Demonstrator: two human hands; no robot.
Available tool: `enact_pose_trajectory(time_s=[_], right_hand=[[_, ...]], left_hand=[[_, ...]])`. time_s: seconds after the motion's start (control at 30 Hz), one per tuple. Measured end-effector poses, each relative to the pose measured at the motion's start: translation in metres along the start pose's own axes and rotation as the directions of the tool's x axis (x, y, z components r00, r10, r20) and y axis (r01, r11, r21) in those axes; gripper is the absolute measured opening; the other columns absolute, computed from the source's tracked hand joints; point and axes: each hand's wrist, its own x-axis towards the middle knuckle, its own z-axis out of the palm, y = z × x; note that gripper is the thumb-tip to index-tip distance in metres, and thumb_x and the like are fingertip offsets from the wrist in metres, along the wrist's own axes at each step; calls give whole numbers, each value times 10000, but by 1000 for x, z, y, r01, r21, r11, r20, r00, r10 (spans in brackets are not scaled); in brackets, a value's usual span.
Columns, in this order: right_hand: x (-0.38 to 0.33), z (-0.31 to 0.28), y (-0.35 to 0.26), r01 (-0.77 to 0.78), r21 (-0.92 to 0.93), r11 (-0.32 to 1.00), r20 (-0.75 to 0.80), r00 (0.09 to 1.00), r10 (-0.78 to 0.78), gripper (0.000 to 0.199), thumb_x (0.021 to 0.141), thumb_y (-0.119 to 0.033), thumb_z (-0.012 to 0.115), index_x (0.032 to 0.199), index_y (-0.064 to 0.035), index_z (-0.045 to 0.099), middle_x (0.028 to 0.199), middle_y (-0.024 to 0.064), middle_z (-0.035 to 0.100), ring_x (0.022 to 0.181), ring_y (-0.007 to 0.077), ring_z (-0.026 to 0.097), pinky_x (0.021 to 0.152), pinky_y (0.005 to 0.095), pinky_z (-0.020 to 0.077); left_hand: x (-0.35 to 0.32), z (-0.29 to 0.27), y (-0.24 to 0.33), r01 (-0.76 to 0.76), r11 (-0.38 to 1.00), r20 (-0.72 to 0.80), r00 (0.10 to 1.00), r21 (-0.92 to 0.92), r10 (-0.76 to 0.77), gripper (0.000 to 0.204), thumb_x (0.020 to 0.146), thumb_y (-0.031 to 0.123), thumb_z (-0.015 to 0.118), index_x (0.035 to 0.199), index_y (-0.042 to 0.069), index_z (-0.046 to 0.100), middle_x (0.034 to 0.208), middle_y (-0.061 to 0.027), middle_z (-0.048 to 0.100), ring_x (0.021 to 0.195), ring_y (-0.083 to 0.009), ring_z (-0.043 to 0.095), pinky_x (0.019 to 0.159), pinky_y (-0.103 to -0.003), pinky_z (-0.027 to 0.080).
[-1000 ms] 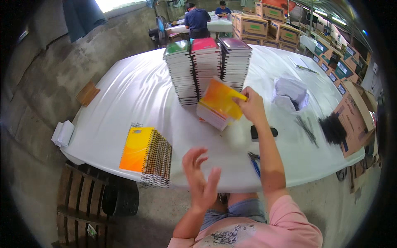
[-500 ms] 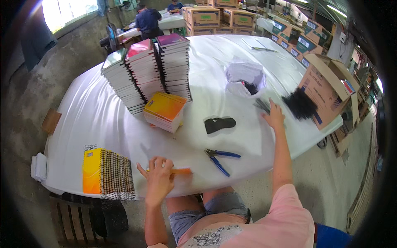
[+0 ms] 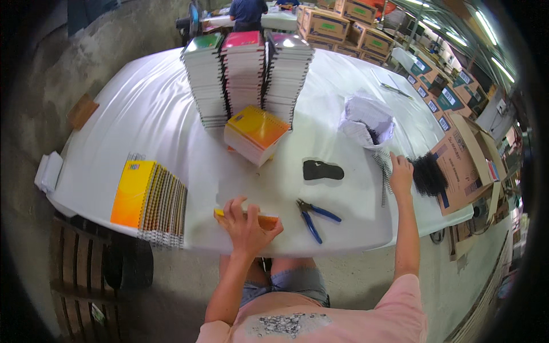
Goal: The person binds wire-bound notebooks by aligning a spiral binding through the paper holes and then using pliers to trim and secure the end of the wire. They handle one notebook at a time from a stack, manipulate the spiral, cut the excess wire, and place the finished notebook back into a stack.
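My left hand (image 3: 247,224) is closed over a thin yellow-orange notebook (image 3: 267,222), gripping it on edge near the table's front. My right hand (image 3: 402,176) reaches out to the right with fingers apart, its fingertips beside several loose wire spiral coils (image 3: 382,178). Whether it touches a coil is hard to make out. Blue-handled cutting pliers (image 3: 315,217) lie between my hands, jaws pointing away from me. Beyond them is a flat black piece (image 3: 323,170). At the left, a row of yellow spiral notebooks (image 3: 150,197) stands with coils in their edges.
Three tall notebook stacks (image 3: 243,77) rise at the back, with a smaller yellow stack (image 3: 257,134) before them. A white bag (image 3: 368,121) holds dark bits. Right of the coils are a black bristly bundle (image 3: 429,175) and an open carton (image 3: 460,163). Another person (image 3: 247,14) is far back.
My left hand now has the notebook raised on edge and gripped, where it lay flatter before. My right hand stays by the coils, which look more spread. The view has swung left.
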Motion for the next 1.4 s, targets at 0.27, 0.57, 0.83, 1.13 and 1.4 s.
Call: enact_pose_trajectory(time_s=[0.27,0.57,0.83,1.13,1.4], right_hand=[[-21,-93,-158,-129,989,67,141,964,-226,237,843,-78,580,1070,-106,644,810,121,593,781,257,571,699,345,443],[-50,-121,-245,-162,980,113,189,937,-295,204,817,-36,612,1011,-79,656,867,93,602,760,214,580,689,288,459],[-39,-112,-240,-178,983,52,172,772,-612,292,876,11,480,1115,-96,609,756,86,559,663,185,531,622,286,442],[-27,-139,-243,-322,928,185,368,720,-589,267,886,-72,514,1150,-57,550,644,85,537,636,175,551,601,291,451],[-25,-123,-233,-378,899,223,429,654,-623,253,865,-113,550,1112,-62,556,1156,151,534,860,232,608,744,332,474]], left_hand=[[0,-2,-3,-60,998,-73,996,-10,59,481,543,425,778,828,133,522,1003,-61,503,949,-299,451,836,-497,322],[6,-2,-8,-22,1000,-83,996,9,23,455,515,426,769,792,148,539,968,-25,512,913,-248,474,815,-515,304],[7,-3,-8,-24,999,-75,997,32,27,504,457,445,783,802,153,559,927,-9,516,899,-241,478,817,-516,305],[5,-6,-12,-23,998,46,999,53,20,606,466,554,785,866,150,575,900,-22,505,896,-247,471,784,-500,315],[3,-6,-22,-89,996,-2,996,-9,89,573,539,585,737,878,154,573,929,-15,483,888,-245,445,778,-491,319]])
